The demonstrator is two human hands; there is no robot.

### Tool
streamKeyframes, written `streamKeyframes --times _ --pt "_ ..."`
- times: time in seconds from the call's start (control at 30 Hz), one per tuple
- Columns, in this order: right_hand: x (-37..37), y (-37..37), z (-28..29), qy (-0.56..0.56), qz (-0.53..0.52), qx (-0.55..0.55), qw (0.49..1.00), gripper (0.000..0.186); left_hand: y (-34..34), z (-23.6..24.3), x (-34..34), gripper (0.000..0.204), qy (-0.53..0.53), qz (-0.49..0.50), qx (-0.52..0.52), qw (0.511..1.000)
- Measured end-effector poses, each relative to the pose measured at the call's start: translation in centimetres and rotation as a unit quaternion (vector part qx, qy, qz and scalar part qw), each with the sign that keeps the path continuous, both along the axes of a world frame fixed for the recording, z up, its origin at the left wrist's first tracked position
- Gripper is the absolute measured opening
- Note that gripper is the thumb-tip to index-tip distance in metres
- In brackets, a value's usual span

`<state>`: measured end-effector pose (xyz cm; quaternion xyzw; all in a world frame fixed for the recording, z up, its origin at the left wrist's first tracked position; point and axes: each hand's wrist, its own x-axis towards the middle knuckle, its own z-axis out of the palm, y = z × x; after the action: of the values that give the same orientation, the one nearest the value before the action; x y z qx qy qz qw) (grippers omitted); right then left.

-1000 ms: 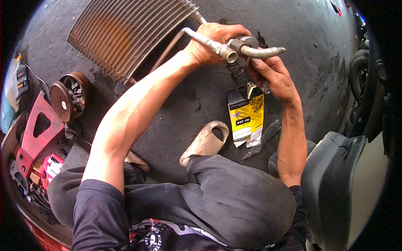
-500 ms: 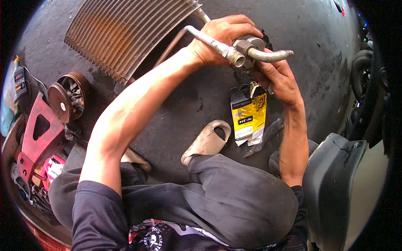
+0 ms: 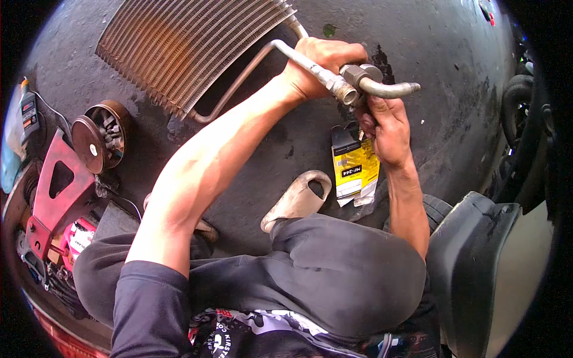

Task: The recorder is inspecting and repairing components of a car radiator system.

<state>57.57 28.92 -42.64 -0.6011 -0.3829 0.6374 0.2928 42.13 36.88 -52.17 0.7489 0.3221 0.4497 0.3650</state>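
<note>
A finned metal cooler core (image 3: 191,51), rusty brown in its middle, lies at the far left with bent metal pipes coming off it. My left hand (image 3: 316,65) is closed around the pipework near its end, behind the pipe with a bare threaded end (image 3: 346,93). Beside that end, a large hex fitting (image 3: 354,74) carries a short curved tube (image 3: 391,89) pointing right. Just below the fitting, my right hand (image 3: 388,131) is closed, thumb pressed to bent fingers. What its fingers grip is hidden.
A torn yellow and black box (image 3: 352,170) lies below my right hand. On the left are a round tin (image 3: 98,137) of metal parts, a red bracket (image 3: 57,185) and a bottle (image 3: 28,110). A black panel (image 3: 471,250) stands at the right.
My right hand has moved slightly down and left, its fingers drawn in more below the fitting. The pipe ends and my left hand have shifted a little down and right.
</note>
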Motion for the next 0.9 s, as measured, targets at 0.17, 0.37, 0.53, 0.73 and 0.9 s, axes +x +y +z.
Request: streamKeyframes --times 0.17,0.37,0.53,0.73,0.9 --pt "-3.1 -0.5 0.8 0.057 -0.141 -0.069 0.986 0.029 0.2 -0.4 0.3 0.020 -0.011 0.041 0.014 0.999" --pt "-4.9 -1.4 1.2 0.092 -0.190 -0.072 0.975 0.037 0.0 -0.3 0.9 0.020 -0.016 0.054 0.023 0.998" --pt "-6.9 -2.2 0.6 0.153 -0.245 -0.080 0.954 0.034 -0.2 -0.8 0.3 0.017 -0.042 0.070 0.021 0.996" --pt "-8.5 -2.5 0.9 0.188 -0.313 -0.098 0.926 0.042 -0.3 -0.4 1.1 0.018 -0.041 0.082 0.023 0.996" --pt "-9.1 -2.8 -0.4 0.192 -0.311 -0.073 0.928 0.047 -0.2 -0.6 0.2 0.019 -0.028 0.044 0.015 0.999"
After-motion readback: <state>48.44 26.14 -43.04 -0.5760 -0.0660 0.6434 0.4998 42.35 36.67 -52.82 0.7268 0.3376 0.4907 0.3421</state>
